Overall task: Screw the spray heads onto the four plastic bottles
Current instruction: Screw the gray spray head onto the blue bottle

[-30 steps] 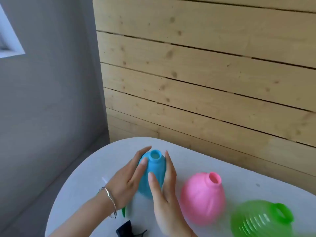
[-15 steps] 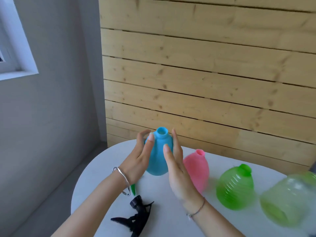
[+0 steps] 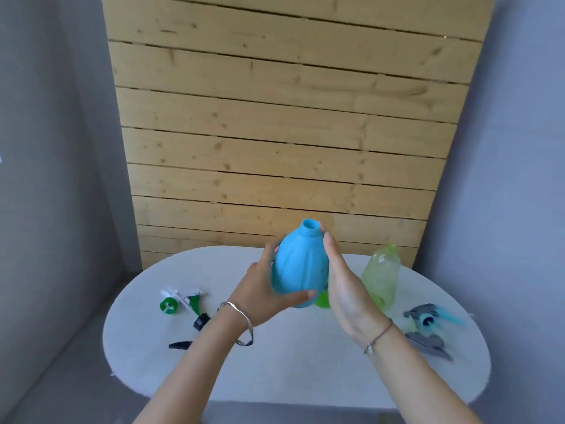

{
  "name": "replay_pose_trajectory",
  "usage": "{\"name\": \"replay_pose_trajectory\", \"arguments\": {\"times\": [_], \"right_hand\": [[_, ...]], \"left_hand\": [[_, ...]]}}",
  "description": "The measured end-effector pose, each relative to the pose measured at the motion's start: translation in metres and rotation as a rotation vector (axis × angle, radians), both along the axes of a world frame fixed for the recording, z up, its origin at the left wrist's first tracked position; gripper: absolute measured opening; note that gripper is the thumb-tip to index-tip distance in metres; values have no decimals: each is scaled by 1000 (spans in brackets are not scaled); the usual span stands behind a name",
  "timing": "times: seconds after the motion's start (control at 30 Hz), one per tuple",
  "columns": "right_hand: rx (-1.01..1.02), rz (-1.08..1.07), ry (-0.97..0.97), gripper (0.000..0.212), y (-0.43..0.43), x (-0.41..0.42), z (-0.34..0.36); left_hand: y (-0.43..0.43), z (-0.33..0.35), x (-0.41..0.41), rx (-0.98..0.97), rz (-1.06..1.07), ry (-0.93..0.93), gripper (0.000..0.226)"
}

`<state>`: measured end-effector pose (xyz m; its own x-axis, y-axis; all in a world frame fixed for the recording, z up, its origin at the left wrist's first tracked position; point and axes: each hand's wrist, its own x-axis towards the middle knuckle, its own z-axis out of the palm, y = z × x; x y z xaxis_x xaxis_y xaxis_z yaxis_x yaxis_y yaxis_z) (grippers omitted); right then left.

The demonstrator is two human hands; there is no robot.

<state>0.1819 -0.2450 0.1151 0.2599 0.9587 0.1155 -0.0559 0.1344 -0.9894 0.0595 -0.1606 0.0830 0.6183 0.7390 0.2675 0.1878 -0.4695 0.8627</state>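
A blue bottle with an open neck is held upright above the white table. My left hand cups its underside and left flank, and my right hand presses flat against its right side. A pale green bottle stands behind my right hand. A bright green bottle peeks out below the blue one. The pink bottle is almost fully hidden behind my left hand. A green and white spray head and a black spray head lie at left. A grey and blue spray head and a grey spray head lie at right.
A wooden plank wall rises right behind the oval table. Grey walls stand at both sides. The table's front edge runs near my forearms.
The view has swung right and pulled back. Both hands have lifted the blue bottle off the table and brought it toward the table's middle. The spray heads on both sides have come into view.
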Motion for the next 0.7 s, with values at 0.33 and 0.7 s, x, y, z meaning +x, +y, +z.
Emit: {"name": "replay_pose_trajectory", "arguments": {"times": [0.33,0.7], "right_hand": [[-226,33,-138,39,-37,98,-30],[-682,-614,-683,46,-55,249,-106]], "left_hand": [[-28,-61,66,-227,-32,-158,87],[-48,-100,131,-280,-86,-96,83]]}}
